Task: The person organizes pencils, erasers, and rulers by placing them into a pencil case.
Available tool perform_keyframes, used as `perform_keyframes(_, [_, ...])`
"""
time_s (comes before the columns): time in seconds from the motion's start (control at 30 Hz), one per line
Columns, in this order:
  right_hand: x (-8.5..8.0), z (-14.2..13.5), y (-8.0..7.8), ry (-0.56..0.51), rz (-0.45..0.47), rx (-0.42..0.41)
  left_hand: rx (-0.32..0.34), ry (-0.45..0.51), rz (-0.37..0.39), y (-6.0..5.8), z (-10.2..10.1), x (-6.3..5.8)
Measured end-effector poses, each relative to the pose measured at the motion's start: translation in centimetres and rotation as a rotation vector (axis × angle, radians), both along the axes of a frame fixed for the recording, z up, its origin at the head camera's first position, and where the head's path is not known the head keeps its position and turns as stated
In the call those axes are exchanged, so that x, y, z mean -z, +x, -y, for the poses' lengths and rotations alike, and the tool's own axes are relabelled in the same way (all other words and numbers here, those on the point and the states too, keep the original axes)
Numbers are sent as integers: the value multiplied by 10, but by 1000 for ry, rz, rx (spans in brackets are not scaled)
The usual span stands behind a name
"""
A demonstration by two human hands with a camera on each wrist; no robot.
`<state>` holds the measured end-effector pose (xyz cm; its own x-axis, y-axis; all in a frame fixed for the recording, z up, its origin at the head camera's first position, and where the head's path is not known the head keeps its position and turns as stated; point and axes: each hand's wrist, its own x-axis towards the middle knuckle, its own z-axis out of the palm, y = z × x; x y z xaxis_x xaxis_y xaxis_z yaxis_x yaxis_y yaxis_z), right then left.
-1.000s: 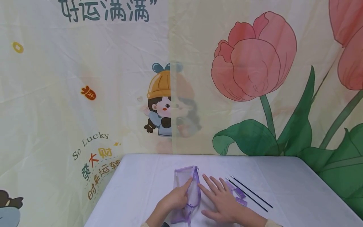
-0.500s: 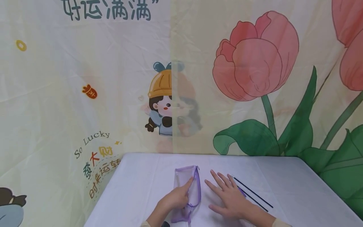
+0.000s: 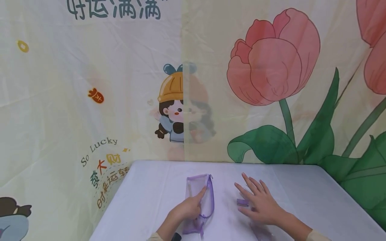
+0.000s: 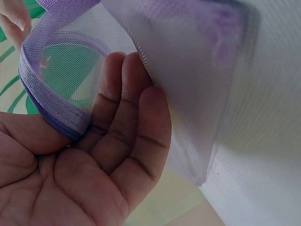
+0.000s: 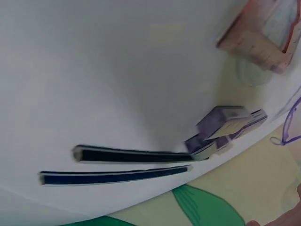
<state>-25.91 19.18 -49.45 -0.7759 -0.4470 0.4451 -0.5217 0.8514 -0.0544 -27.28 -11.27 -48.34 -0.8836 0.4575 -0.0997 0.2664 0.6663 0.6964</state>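
A purple see-through mesh pencil case (image 3: 194, 188) lies on the white table with its zip edge facing right. My left hand (image 3: 190, 208) holds it at the zipped opening, index finger stretched along the edge. Up close in the left wrist view, the thumb and bent fingers (image 4: 124, 101) have the mesh (image 4: 197, 66) between them. My right hand (image 3: 263, 202) is spread, palm down, over small purple blocks (image 3: 242, 202). The right wrist view shows several such blocks (image 5: 223, 123) heaped beside two slim black sticks (image 5: 131, 156), perhaps pencils. In the head view the hand and arm hide the sticks.
A pinkish see-through frame with tick marks (image 5: 251, 44), like a set square, lies beyond the blocks. Behind the white table (image 3: 150, 187) hangs a printed cloth with a tulip (image 3: 274, 67). A small dark object (image 3: 176, 237) shows by the left wrist.
My right hand has moved right, now covering the black sticks in the head view. One purple block now shows left of its fingers. The left hand and pencil case have hardly moved.
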Motion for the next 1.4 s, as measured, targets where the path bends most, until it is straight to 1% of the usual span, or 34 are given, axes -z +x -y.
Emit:
perform_keyframes(0.07, [2,-8,2,1,-8,15,8,3,3,2,-1,1])
perform_keyframes(0.2, [8,-23,6,16,-40,9,22,0,16,6,-1,3])
perform_keyframes(0.3, [7,-31,6,18,-52,12,21,-4,11,5,-2,3])
perform_keyframes(0.53, [-1,-48,-3,-34,47,67,20,-10,-1,-2,0,1])
perform_keyframes(0.6, [0,-54,-5,-37,56,77,23,-7,-4,-3,1,1])
perform_keyframes(0.73, [4,-65,-8,-28,46,96,25,-2,-5,-3,2,1])
perform_keyframes(0.83, [5,-70,-9,-40,70,124,32,-8,-10,-3,4,0])
perform_keyframes(1.0, [3,-77,-11,-98,170,183,49,3,5,-2,6,-2])
perform_keyframes(1.13, [3,-85,-10,-149,244,185,51,1,20,-2,6,-1])
perform_keyframes(1.23, [1,-89,-10,-179,338,190,55,-9,15,-2,6,-1])
perform_keyframes(1.3, [1,-92,-10,-193,414,209,57,-13,11,-3,6,-1])
perform_keyframes(1.4, [2,-96,-11,-207,491,228,70,-8,8,-3,6,-2])
